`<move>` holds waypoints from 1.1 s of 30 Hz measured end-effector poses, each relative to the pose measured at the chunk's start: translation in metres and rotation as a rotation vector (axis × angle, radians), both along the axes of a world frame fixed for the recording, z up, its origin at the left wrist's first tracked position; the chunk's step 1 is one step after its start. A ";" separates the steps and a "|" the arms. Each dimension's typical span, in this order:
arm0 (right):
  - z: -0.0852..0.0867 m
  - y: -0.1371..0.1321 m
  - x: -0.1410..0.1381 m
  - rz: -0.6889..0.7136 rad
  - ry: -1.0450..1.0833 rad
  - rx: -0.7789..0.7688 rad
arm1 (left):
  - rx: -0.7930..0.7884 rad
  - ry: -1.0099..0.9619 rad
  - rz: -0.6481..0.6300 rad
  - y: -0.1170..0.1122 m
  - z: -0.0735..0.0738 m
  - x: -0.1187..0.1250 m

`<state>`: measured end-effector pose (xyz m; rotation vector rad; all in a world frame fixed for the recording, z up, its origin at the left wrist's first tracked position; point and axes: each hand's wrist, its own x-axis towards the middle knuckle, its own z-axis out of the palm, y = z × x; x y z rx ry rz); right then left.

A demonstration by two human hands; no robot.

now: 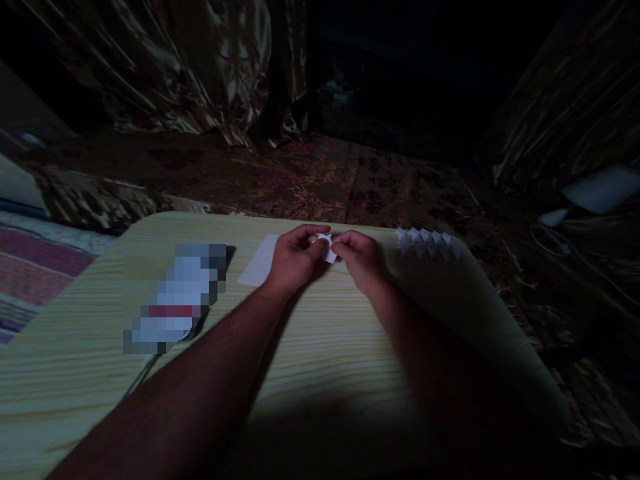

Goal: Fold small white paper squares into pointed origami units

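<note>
A small folded piece of white paper (328, 249) is pinched between both hands over the far part of the table. My left hand (296, 259) grips its left side, thumb and fingers closed on it. The fingertips of my right hand (358, 253) press on its right edge. Partly behind my left hand lies a flat stack or sheet of white paper (258, 261). To the right of my right hand, several folded white paper pieces with pointed tips (428, 245) stand in two rows.
A blurred-out object (175, 300) with a cable (139, 377) lies on the left of the wooden table (320, 373). Patterned fabric (310, 173) covers a ledge beyond it, below curtains (225, 67). A pale object with a cord (603, 190) is at the right. Striped bedding (30, 267) is at the left.
</note>
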<state>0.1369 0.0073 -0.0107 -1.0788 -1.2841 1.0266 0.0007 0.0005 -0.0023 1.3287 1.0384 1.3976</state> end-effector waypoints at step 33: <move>-0.001 -0.001 -0.007 -0.081 -0.031 0.007 | 0.034 -0.013 -0.022 0.004 -0.008 0.000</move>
